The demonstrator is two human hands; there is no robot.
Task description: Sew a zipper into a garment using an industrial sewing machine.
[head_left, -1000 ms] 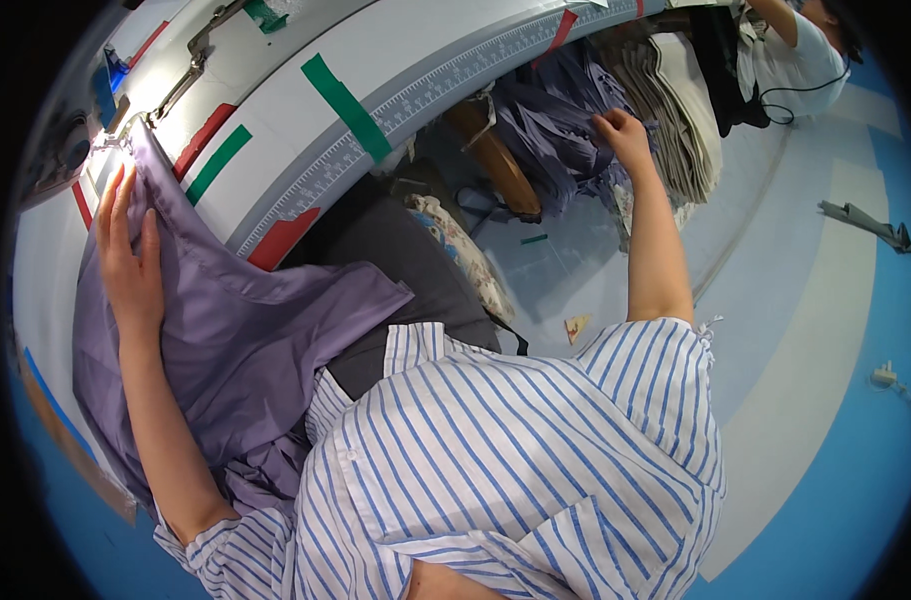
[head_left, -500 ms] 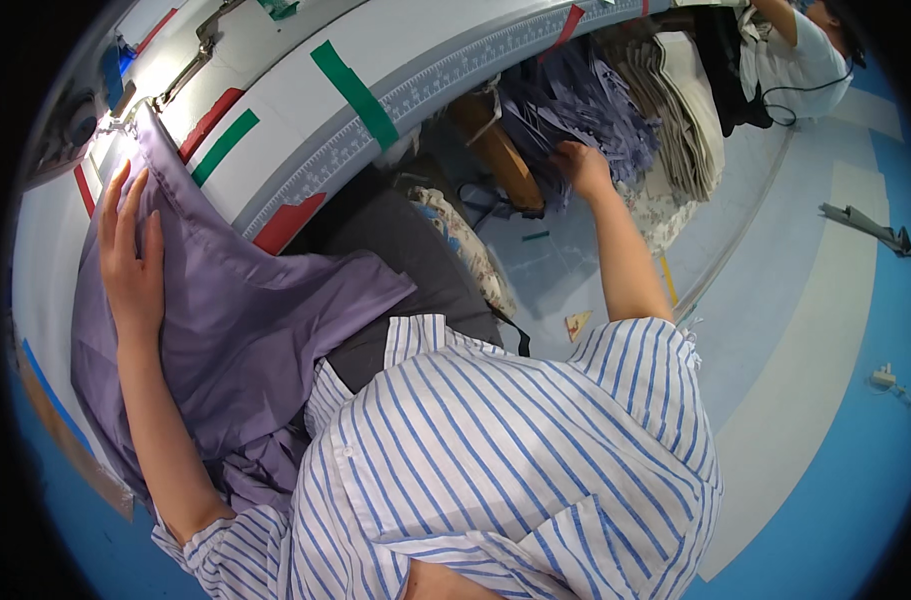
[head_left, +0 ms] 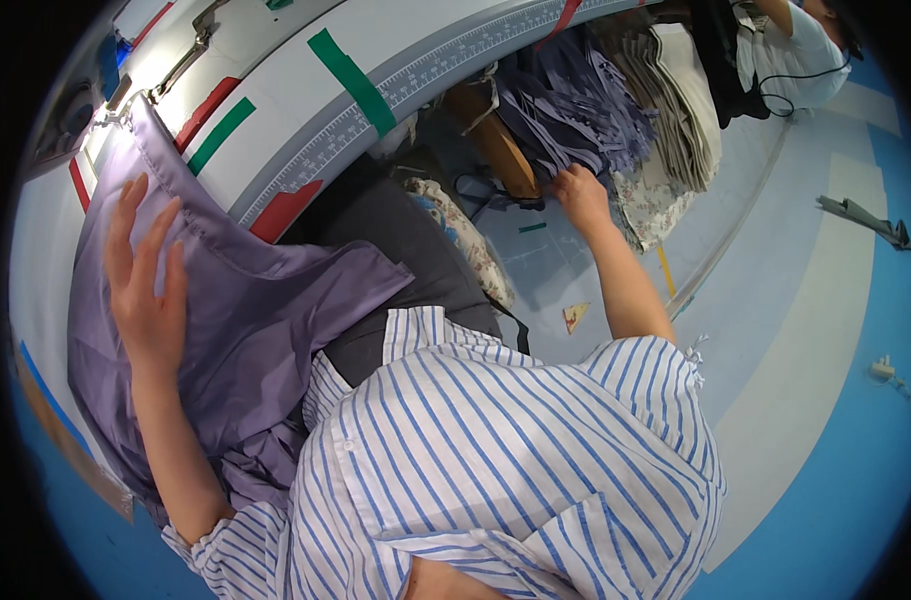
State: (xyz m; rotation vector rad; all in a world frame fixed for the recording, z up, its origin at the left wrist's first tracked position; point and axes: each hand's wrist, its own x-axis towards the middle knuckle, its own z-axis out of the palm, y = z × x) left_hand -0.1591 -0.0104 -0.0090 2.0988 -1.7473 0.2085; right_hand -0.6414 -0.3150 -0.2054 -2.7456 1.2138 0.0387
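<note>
A large piece of purple fabric (head_left: 245,310) drapes from the sewing machine's presser foot (head_left: 115,112) over the table edge and down toward my lap. Over its left part lies my left hand (head_left: 147,285), open with its fingers apart, a little below the lit needle area. To the right, a thick bundle of purple fabric strips (head_left: 575,105) hangs beside the table. My right hand (head_left: 581,200) is at the bundle's lower ends, its fingers curled together on a strip; the fingertips are partly hidden.
A curved ruler strip (head_left: 405,100) runs along the table edge, with green tape (head_left: 353,82) and red tape (head_left: 285,210) on it. Beige folded cloths (head_left: 675,110) hang right of the strips. Another person (head_left: 795,60) works at the far right.
My left hand has drawn back slightly from the needle, fingers spreading. My right hand has moved down to the strips' lower ends, its fingers closing more.
</note>
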